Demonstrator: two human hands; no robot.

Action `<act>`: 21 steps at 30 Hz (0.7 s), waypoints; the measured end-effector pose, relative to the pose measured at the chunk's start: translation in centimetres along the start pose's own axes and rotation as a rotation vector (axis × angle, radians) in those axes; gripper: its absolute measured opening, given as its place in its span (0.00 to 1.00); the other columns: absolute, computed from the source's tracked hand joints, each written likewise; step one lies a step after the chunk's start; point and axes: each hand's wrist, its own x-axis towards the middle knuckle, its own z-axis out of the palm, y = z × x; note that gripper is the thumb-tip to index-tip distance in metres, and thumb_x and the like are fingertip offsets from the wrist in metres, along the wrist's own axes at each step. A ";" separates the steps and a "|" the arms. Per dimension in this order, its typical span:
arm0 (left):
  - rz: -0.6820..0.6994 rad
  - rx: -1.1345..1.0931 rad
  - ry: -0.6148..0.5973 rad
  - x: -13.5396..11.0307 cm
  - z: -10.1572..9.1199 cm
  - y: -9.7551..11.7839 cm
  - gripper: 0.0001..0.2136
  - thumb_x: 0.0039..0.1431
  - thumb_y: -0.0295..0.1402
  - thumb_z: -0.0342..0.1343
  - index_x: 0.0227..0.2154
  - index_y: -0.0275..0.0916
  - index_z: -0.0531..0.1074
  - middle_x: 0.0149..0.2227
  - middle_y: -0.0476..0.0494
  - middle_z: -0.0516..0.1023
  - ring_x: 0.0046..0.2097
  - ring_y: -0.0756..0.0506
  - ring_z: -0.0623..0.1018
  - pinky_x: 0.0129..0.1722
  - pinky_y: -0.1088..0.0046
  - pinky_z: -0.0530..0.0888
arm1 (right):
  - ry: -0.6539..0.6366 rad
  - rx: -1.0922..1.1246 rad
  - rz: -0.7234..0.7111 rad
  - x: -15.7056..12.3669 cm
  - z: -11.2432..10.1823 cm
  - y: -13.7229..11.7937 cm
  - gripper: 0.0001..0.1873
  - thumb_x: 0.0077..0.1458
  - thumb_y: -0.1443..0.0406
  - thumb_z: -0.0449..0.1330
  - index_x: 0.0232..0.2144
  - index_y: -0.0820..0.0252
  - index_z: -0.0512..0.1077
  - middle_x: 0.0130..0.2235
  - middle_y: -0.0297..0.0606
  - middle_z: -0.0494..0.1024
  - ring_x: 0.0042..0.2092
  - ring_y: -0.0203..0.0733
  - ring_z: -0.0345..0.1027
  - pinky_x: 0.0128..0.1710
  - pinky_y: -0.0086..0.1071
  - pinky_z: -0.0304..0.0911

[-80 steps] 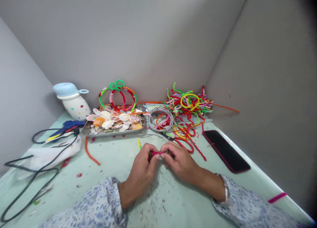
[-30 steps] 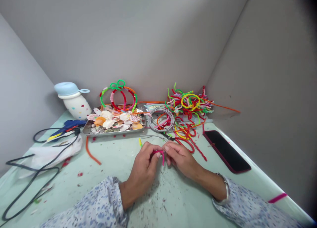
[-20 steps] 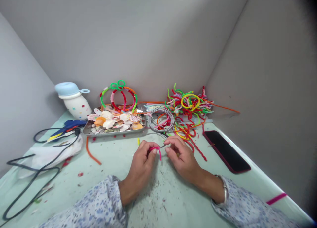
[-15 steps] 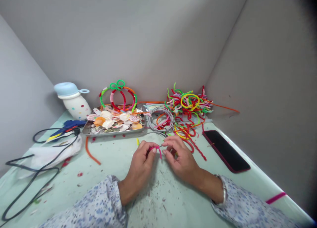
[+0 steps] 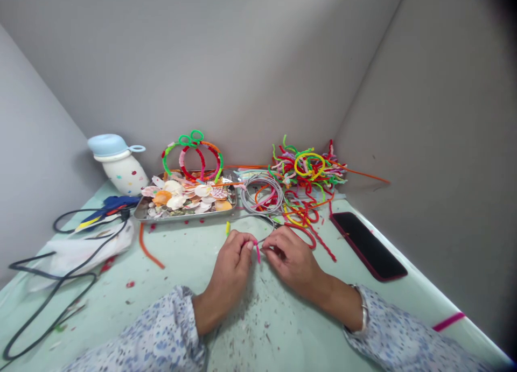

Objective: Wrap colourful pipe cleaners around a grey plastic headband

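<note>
My left hand (image 5: pixel 234 259) is closed in a pinch on a short pink pipe cleaner (image 5: pixel 258 252), whose free end hangs down beside the fingertips. Just to its right, my right hand (image 5: pixel 293 258) has thumb and forefinger closed on the thin grey wire (image 5: pixel 260 241) that spans the small gap between the hands. Part of that wire is hidden by the fingers. Beyond the hands lies a coil of grey wire (image 5: pixel 264 211), and a loose strand from it runs down toward them. A small yellow piece (image 5: pixel 228 228) lies just past my left hand.
At the back stands a metal tray (image 5: pixel 186 217) of shells, with pipe-cleaner hoops (image 5: pixel 221 162) upright on it. A tangled pile of pipe cleaners (image 5: pixel 311 167) is to its right. Around them are a white bottle (image 5: pixel 125 173), a black cable (image 5: pixel 52 278), an orange pipe cleaner (image 5: pixel 149 251) and a phone (image 5: pixel 369 246).
My right hand's fingers have drawn closer together and moved slightly toward the left hand. The pink pipe cleaner's free end has shifted a little left and shows less between the left fingers.
</note>
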 end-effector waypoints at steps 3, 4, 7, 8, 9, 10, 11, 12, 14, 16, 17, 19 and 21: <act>0.020 0.020 0.015 0.0 0.1 0.2 0.10 0.63 0.33 0.43 0.31 0.38 0.68 0.33 0.45 0.68 0.36 0.46 0.69 0.35 0.70 0.65 | -0.012 -0.014 -0.011 -0.1 0.0 0.0 0.05 0.57 0.68 0.56 0.37 0.57 0.70 0.36 0.39 0.72 0.38 0.39 0.68 0.37 0.32 0.65; 0.023 0.022 0.015 0.0 0.1 0.2 0.10 0.63 0.33 0.43 0.31 0.38 0.68 0.32 0.46 0.68 0.35 0.46 0.69 0.35 0.70 0.65 | -0.018 -0.016 -0.020 -0.1 0.0 0.0 0.05 0.57 0.68 0.56 0.37 0.57 0.71 0.36 0.39 0.72 0.38 0.39 0.68 0.38 0.32 0.65; 0.022 0.019 0.011 0.0 0.1 0.3 0.10 0.62 0.33 0.43 0.31 0.38 0.68 0.32 0.45 0.69 0.35 0.46 0.69 0.35 0.70 0.65 | -0.040 -0.033 -0.046 -0.1 -0.1 -0.1 0.06 0.57 0.68 0.56 0.37 0.57 0.71 0.36 0.39 0.72 0.38 0.38 0.68 0.38 0.32 0.65; 0.021 0.017 0.008 0.0 0.1 0.3 0.10 0.62 0.33 0.44 0.31 0.38 0.68 0.32 0.45 0.69 0.35 0.46 0.69 0.35 0.71 0.65 | -0.045 -0.045 -0.050 -0.1 -0.1 -0.1 0.06 0.57 0.68 0.56 0.37 0.57 0.72 0.36 0.39 0.72 0.37 0.38 0.68 0.38 0.32 0.65; 0.019 0.015 0.005 0.0 0.1 0.2 0.10 0.62 0.34 0.44 0.31 0.38 0.69 0.32 0.45 0.69 0.36 0.46 0.69 0.34 0.71 0.65 | -0.048 -0.059 -0.054 0.0 -0.1 -0.2 0.06 0.57 0.69 0.56 0.37 0.57 0.72 0.36 0.39 0.72 0.37 0.38 0.68 0.38 0.31 0.64; 0.015 0.013 -0.002 -0.1 0.1 0.2 0.10 0.62 0.34 0.44 0.31 0.38 0.69 0.32 0.45 0.69 0.36 0.46 0.69 0.34 0.71 0.65 | -0.046 -0.075 -0.057 0.0 -0.1 -0.2 0.06 0.57 0.69 0.56 0.36 0.57 0.72 0.36 0.39 0.72 0.36 0.38 0.67 0.37 0.31 0.64; 0.009 0.009 -0.009 -0.1 0.1 0.2 0.10 0.62 0.34 0.44 0.31 0.38 0.69 0.33 0.45 0.69 0.36 0.46 0.69 0.34 0.71 0.65 | -0.043 -0.093 -0.061 0.0 -0.2 -0.2 0.06 0.57 0.69 0.55 0.36 0.57 0.72 0.35 0.39 0.72 0.36 0.38 0.67 0.37 0.31 0.64; 0.004 0.003 -0.019 -0.1 0.1 0.2 0.10 0.62 0.34 0.44 0.31 0.38 0.69 0.33 0.45 0.69 0.36 0.46 0.70 0.33 0.71 0.65 | -0.040 -0.115 -0.067 0.0 -0.2 -0.2 0.06 0.57 0.69 0.55 0.35 0.57 0.72 0.35 0.38 0.72 0.36 0.38 0.67 0.37 0.31 0.63; 0.000 -0.009 -0.040 -0.2 0.2 0.1 0.11 0.63 0.35 0.43 0.32 0.38 0.69 0.33 0.45 0.69 0.36 0.46 0.70 0.33 0.71 0.65 | -0.032 -0.159 -0.088 -0.1 -0.2 -0.2 0.06 0.57 0.69 0.55 0.34 0.58 0.72 0.34 0.38 0.72 0.35 0.38 0.66 0.35 0.31 0.63; 0.006 -0.020 -0.052 -0.3 0.2 0.1 0.11 0.63 0.35 0.43 0.31 0.38 0.69 0.32 0.45 0.69 0.35 0.46 0.70 0.33 0.71 0.66 | -0.024 -0.192 -0.117 -0.1 -0.2 -0.1 0.06 0.58 0.68 0.55 0.35 0.58 0.73 0.34 0.39 0.72 0.35 0.38 0.66 0.35 0.30 0.62; 0.006 -0.022 -0.053 -0.2 0.2 0.2 0.11 0.63 0.35 0.43 0.31 0.38 0.69 0.32 0.45 0.69 0.35 0.46 0.70 0.33 0.71 0.66 | -0.021 -0.199 -0.131 -0.1 -0.2 -0.1 0.07 0.58 0.68 0.55 0.36 0.57 0.73 0.34 0.39 0.72 0.35 0.38 0.66 0.34 0.30 0.62; 0.001 -0.023 -0.047 -0.2 0.2 0.2 0.11 0.62 0.35 0.44 0.31 0.38 0.69 0.32 0.45 0.69 0.35 0.46 0.70 0.33 0.71 0.66 | -0.020 -0.192 -0.148 -0.2 -0.2 -0.2 0.09 0.58 0.68 0.54 0.38 0.56 0.73 0.34 0.39 0.72 0.35 0.37 0.66 0.34 0.30 0.62; 0.005 -0.022 -0.037 -0.1 0.3 0.3 0.11 0.62 0.34 0.44 0.30 0.38 0.69 0.32 0.45 0.70 0.36 0.46 0.70 0.34 0.71 0.66 | -0.020 -0.169 -0.147 -0.2 -0.2 -0.2 0.10 0.58 0.69 0.54 0.39 0.55 0.73 0.35 0.39 0.71 0.35 0.37 0.66 0.35 0.30 0.63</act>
